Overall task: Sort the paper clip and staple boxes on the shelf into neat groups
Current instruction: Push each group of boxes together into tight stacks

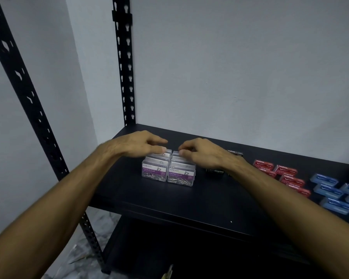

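Observation:
Several clear paper clip boxes (pixel 167 172) with purple labels stand in two tight rows on the black shelf (pixel 149 198). My left hand (pixel 137 144) rests over the back of the left row, fingertips touching the rear box. My right hand (pixel 201 153) does the same on the right row, fingers curled at the rear box's top. Black staple boxes (pixel 215 172) lie just right of the clips, partly hidden by my right wrist. Further right lie red staple boxes (pixel 284 174) and blue staple boxes (pixel 334 193) in loose clusters.
A black perforated upright (pixel 125 67) stands at the shelf's back left corner, another (pixel 28 97) at the front left. A white wall is behind. A lower shelf (pixel 169 254) sits dark beneath. Bare shelf surface lies in front of the clip boxes.

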`<state>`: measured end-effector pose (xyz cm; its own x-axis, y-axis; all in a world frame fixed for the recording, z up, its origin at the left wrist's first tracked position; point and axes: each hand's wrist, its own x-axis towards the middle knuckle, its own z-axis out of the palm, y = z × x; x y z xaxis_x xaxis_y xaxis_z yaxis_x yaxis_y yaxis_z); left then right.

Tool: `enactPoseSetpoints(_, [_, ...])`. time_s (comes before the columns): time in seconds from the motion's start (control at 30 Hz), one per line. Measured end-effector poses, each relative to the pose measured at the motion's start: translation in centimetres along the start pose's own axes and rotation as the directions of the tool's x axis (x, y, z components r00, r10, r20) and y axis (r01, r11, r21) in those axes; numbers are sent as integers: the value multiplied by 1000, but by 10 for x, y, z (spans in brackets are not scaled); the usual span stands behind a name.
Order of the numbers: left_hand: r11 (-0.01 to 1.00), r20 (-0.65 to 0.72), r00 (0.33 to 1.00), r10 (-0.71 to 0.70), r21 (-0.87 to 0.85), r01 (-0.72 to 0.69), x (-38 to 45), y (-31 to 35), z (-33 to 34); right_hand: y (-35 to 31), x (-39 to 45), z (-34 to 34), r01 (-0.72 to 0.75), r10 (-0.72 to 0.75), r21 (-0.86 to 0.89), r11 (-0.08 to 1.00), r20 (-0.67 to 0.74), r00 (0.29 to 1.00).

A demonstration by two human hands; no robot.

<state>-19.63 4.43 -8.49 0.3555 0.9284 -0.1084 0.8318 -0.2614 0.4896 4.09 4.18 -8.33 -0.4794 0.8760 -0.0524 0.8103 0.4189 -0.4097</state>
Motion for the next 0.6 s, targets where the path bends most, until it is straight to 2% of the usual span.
enactPoseSetpoints(0.1, [999, 80, 997, -4, 46, 1, -9, 6, -4, -3, -8, -1, 30, -27, -51, 998, 57, 998])
enactPoseSetpoints(0.2, [991, 160, 987, -20, 136, -2, -14, 9, -2, -5, -13, 2, 66, -46, -181, 981, 114, 992])
enactPoseSetpoints(0.3, [977, 147, 988, -45, 212, 14, -12, 8, 7, -2, -11, 12, 98, -77, -282, 954, 84, 993])
enactPoseSetpoints(0.6, [976, 87, 996, -6, 219, -13, -9, 9, 10, 2, -7, 16, 97, -86, -270, 958, 51, 995])
